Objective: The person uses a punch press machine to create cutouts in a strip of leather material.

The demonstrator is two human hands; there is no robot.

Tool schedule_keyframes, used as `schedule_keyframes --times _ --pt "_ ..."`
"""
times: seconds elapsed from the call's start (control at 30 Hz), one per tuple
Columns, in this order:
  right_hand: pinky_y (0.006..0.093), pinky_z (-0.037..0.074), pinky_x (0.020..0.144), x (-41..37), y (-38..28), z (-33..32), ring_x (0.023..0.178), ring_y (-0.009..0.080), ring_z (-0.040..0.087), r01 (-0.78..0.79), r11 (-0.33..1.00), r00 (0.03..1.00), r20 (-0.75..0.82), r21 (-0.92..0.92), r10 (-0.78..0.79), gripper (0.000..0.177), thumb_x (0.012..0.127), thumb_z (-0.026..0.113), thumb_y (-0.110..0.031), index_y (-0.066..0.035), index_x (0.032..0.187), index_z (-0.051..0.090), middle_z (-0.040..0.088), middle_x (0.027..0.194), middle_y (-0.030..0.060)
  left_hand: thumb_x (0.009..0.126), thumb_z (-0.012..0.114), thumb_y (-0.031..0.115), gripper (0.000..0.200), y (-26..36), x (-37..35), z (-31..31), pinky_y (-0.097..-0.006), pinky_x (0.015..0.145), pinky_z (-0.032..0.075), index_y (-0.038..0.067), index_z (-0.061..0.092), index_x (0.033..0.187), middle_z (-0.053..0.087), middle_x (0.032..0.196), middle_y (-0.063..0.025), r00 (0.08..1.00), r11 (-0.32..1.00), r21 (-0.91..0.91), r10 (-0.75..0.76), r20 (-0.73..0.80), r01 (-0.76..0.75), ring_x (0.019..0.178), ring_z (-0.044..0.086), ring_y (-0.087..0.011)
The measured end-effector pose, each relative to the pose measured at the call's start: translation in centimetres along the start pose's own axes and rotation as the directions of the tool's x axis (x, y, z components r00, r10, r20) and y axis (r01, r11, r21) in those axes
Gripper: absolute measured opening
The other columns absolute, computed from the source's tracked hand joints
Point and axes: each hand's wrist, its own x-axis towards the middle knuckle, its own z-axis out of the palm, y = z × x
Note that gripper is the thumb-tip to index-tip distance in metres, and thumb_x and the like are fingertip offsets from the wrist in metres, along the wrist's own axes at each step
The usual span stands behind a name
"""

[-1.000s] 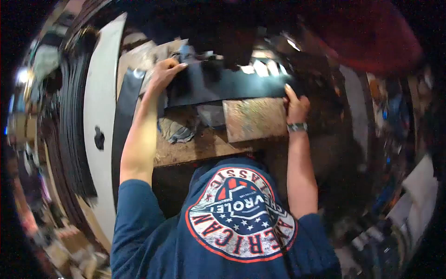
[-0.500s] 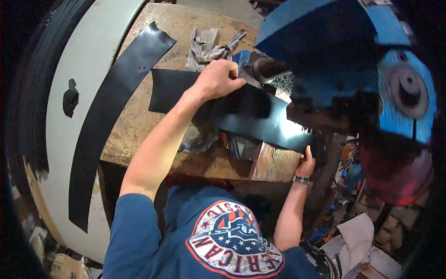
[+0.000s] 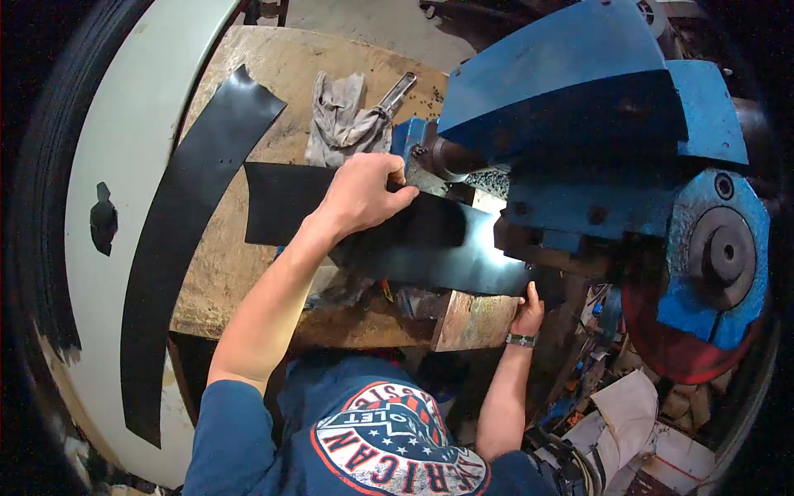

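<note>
A long black sheet [image 3: 413,248] lies under the blue machine [image 3: 571,83], its right part beneath the machine's dark lower jaw, where a bright light shines. My left hand [image 3: 368,192] pinches the sheet's far edge near its middle, beside the machine's blue base. At the sheet's near right corner, my right hand [image 3: 528,314] grips the near edge, fingertips on top; its other fingers are partly hidden. A second long, curved black sheet [image 3: 186,215] lies left of my left arm, across the bench edge and a pale panel.
The wooden bench [image 3: 219,273] holds a grey rag [image 3: 337,116], a metal tool [image 3: 399,91] and small dark bits behind my left hand. A wood block [image 3: 471,321] sits near my right hand. A red wheel [image 3: 678,355] and a white piece [image 3: 628,413] are at the right.
The view has shifted, so the bench and sheets appear lower and further left. Both hands keep their places on the black sheet. More of the blue machine shows.
</note>
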Motion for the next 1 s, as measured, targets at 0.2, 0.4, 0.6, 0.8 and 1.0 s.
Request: schedule_keyframes --times 0.2,0.4,0.6,0.8,1.0 --pt "0.0187 0.045 0.047 1.0 0.8 -1.4 0.055 0.0049 0.056 -0.011 0.998 0.996 0.085 0.068 0.005 0.013 0.093 0.067 -0.015 -0.008 0.083 0.072 0.069 0.079 -0.0026 0.077 0.077 0.022 0.026 -0.4 0.2 0.8 -0.0367 0.061 0.049 0.000 0.065 0.076 0.064 0.069 -0.0155 0.997 1.000 0.017 0.023 -0.067 -0.022 0.062 0.062 -0.0256" --pt "0.0190 0.042 0.047 1.0 0.8 -1.3 0.054 0.0044 0.054 -0.003 0.998 0.997 0.083 0.058 -0.001 0.013 0.093 0.068 -0.015 -0.008 0.082 0.071 0.068 0.077 -0.0034 0.077 0.078 0.023 0.027 -0.5 0.4 0.9 -0.0353 0.060 0.048 0.000 0.065 0.075 0.065 0.069 -0.0141 0.999 1.000 -0.002 -0.013 -0.052 0.013 0.060 0.060 -0.0200" --pt "0.0218 0.043 0.049 1.9 1.5 -2.4 0.060 0.0056 0.056 -0.033 0.997 0.995 0.100 0.070 0.025 0.013 0.091 0.069 -0.015 -0.009 0.080 0.070 0.066 0.081 -0.0042 0.078 0.078 0.023 0.028 -0.6 0.7 1.2 -0.0338 0.061 0.047 -0.001 0.064 0.076 0.063 0.068 -0.0141 0.997 0.996 0.059 0.064 -0.047 -0.062 0.063 0.058 -0.0171" --pt "0.0222 0.045 0.050 0.9 1.0 -0.9 0.057 0.0068 0.057 -0.007 0.988 0.995 0.095 0.154 -0.008 0.006 0.087 0.073 -0.014 -0.010 0.087 0.070 0.067 0.082 -0.0033 0.080 0.077 0.025 0.030 -0.4 1.0 1.3 -0.0315 0.059 0.045 -0.002 0.065 0.076 0.063 0.065 -0.0081 0.999 0.992 0.119 0.039 0.021 -0.041 0.061 0.054 -0.0119" --pt "0.0251 0.044 0.045 0.8 1.3 -1.2 0.051 0.0100 0.058 -0.023 0.980 0.999 0.039 0.195 0.016 0.024 0.080 0.081 -0.014 -0.010 0.072 0.059 0.064 0.071 0.0020 0.084 0.076 0.025 0.030 -0.6 1.3 1.5 -0.0251 0.057 0.040 -0.002 0.066 0.075 0.059 0.064 0.0013 0.998 0.976 0.210 0.047 0.033 -0.053 0.062 0.049 -0.0054"
